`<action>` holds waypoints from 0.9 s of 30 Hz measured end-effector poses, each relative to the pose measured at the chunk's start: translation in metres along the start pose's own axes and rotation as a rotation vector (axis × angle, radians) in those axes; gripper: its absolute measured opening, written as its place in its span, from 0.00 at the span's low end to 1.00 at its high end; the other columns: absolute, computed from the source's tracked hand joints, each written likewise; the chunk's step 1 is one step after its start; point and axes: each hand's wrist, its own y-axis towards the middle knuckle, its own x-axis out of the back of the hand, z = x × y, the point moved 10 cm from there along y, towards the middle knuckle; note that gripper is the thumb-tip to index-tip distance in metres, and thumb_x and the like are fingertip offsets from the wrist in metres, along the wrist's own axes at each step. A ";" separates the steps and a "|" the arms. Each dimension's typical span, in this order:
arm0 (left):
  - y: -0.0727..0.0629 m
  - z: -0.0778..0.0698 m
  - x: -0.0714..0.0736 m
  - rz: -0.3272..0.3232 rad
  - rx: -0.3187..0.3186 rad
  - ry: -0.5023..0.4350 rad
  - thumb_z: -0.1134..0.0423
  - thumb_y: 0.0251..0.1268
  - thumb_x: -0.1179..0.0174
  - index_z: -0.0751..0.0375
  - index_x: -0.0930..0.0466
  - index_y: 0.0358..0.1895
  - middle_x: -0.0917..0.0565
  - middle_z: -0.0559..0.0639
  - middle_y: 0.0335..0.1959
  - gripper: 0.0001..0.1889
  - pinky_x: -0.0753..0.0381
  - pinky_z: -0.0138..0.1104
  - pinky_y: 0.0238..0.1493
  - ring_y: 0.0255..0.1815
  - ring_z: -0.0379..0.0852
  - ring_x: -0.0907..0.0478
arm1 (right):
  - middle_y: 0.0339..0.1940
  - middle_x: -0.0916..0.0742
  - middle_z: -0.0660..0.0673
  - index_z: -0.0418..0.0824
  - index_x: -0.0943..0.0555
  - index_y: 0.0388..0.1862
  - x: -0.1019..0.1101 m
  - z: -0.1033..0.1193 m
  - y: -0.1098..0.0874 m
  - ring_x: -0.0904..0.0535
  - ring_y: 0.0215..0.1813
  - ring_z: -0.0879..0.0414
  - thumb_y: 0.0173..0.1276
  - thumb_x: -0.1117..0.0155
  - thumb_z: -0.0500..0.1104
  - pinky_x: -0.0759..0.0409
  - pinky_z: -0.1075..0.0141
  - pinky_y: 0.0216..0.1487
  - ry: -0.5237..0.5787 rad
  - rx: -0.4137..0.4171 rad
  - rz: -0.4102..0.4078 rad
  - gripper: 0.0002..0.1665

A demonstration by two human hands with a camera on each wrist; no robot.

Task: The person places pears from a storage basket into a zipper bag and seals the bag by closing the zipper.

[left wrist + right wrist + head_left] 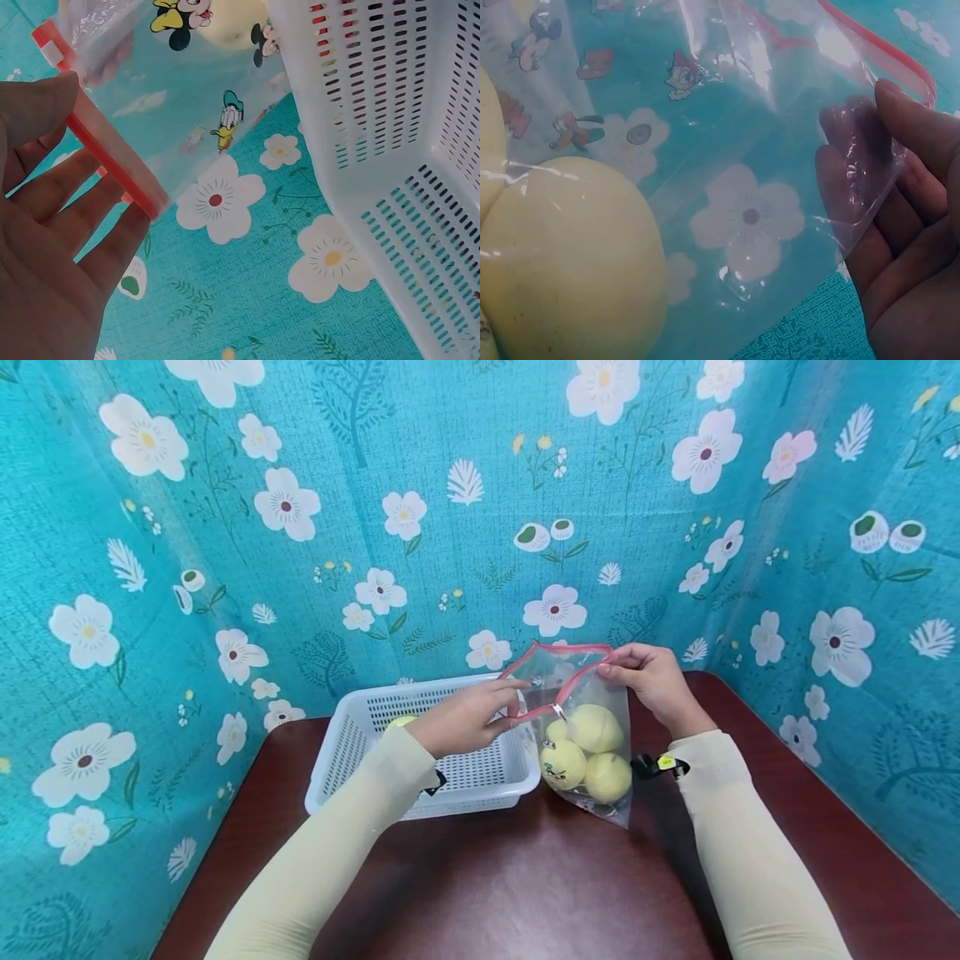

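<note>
A clear zip bag with a red zip edge and cartoon prints stands upright on the table, its mouth spread wide. Several round, pale yellow fruits, like pears or apples, lie in its lower part. With thumb and fingers my left hand holds the near left side of the red rim; in the left wrist view the white slider sits just past the thumb. My right hand pinches the rim's right corner, and some of its fingers show through the plastic in the right wrist view.
Left of the bag stands a white slotted plastic basket, partly behind my left forearm. One yellow-green fruit shows inside it. Both are on a dark red-brown table. A turquoise flowered cloth hangs behind and along both sides.
</note>
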 end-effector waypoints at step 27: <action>-0.074 0.095 0.005 -0.071 0.314 0.018 0.60 0.67 0.38 0.49 0.19 0.35 0.20 0.44 0.51 0.02 0.24 0.34 0.54 0.51 0.38 0.24 | 0.33 0.14 0.54 0.32 0.16 0.45 0.005 0.006 -0.022 0.22 0.42 0.58 0.63 0.29 0.45 0.22 0.73 0.40 -0.155 -0.027 -0.223 0.18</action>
